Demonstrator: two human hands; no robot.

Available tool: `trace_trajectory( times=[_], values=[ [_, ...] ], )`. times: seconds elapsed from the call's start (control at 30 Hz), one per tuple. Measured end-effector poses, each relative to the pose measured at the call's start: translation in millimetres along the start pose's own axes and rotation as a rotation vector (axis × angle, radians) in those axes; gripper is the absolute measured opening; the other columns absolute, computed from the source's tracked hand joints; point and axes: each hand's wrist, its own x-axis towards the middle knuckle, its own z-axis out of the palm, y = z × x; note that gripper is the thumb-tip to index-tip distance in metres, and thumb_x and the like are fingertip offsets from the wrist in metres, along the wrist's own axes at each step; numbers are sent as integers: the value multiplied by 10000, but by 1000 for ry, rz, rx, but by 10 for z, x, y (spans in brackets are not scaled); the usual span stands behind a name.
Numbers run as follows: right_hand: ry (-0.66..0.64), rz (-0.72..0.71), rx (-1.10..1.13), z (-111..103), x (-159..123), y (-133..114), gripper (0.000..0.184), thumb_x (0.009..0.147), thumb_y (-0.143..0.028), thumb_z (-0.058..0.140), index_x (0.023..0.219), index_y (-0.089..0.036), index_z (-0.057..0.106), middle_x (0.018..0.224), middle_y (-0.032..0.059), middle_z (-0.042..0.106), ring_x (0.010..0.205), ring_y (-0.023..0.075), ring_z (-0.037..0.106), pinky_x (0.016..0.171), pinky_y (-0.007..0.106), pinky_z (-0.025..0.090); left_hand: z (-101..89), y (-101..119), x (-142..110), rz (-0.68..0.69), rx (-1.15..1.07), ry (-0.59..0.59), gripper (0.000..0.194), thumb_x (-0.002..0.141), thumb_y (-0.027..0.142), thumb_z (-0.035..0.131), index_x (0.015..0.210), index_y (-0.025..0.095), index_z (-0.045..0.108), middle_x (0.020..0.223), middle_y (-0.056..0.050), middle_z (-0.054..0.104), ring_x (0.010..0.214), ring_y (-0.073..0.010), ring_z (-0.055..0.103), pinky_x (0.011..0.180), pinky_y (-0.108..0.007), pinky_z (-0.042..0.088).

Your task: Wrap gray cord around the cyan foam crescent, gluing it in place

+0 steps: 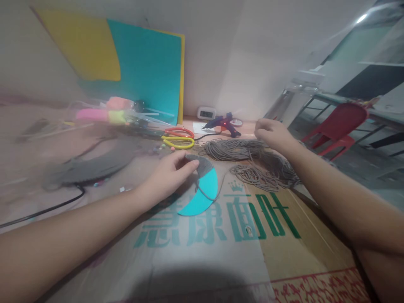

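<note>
My left hand (170,174) pinches the upper part of a turquoise crescent cutout (206,191) between thumb and fingers. Grey cord covers the upper end of the crescent, while its lower part is bare turquoise. A loose strand of the cord loops across the bare part. My right hand (273,132) is raised at the right, fingers curled closed, just beyond a bundle of grey cord (232,149). Whatever it may hold is hidden. A looser heap of the cord (259,176) lies below that hand.
A dark glue gun (225,123) with a red light stands near the wall beside a small white digital clock (206,112). Red and yellow loop handles (178,143) lie left of it. Turquoise and yellow sheets (148,71) lean behind. A grey crescent-shaped piece (94,162) lies left.
</note>
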Motion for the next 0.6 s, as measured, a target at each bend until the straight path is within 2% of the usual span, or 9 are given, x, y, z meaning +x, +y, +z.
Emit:
trace_trajectory(
  times=[0.13,0.27,0.33,0.4,0.43,0.5,0.6],
  values=[
    [44,-23,-71,72,-9,26,149,753,-242,504,623,-208,439,600,-13,452,601,141,444,573,275,316,-3,-3,-1,-1,10,-7,253,841,432,572,847,189,643,802,-19,682,733,-182,597,680,-280,458],
    [69,-37,-129,97,-26,2,327,824,-297,457,539,-213,318,523,-19,342,540,128,369,537,287,263,-5,-10,1,-5,5,-19,258,847,437,572,874,193,652,825,-19,690,751,-182,600,690,-275,457],
    [65,-38,-139,92,-33,-29,310,839,-297,442,547,-210,388,528,-7,402,549,138,401,543,286,279,-2,-10,1,-3,7,-11,253,843,435,577,866,196,657,825,-21,693,747,-185,602,689,-278,459],
    [51,-49,-127,90,-37,-55,150,816,-254,473,715,-196,567,647,18,572,619,159,500,590,279,345,1,-6,0,3,3,2,240,833,429,592,846,200,661,810,-22,694,739,-188,603,682,-279,461],
    [36,-51,-115,93,-38,-63,147,798,-228,495,872,-195,618,755,33,643,675,171,550,627,278,380,2,-3,-2,4,-2,4,233,828,427,599,835,202,661,799,-21,693,733,-188,604,675,-278,461],
    [-8,-43,-96,110,-37,-66,365,782,-209,533,1143,-195,588,957,63,697,781,191,613,694,287,433,2,1,-6,-4,-17,-1,227,829,427,599,823,206,656,777,-17,689,716,-184,604,657,-274,460],
    [-59,-34,-91,155,-18,-45,436,814,-260,555,1240,-167,560,1111,116,682,872,216,646,746,316,484,-3,2,-12,-12,-23,-7,224,837,424,591,810,208,642,758,-11,681,698,-177,601,641,-269,454]
  ],
)
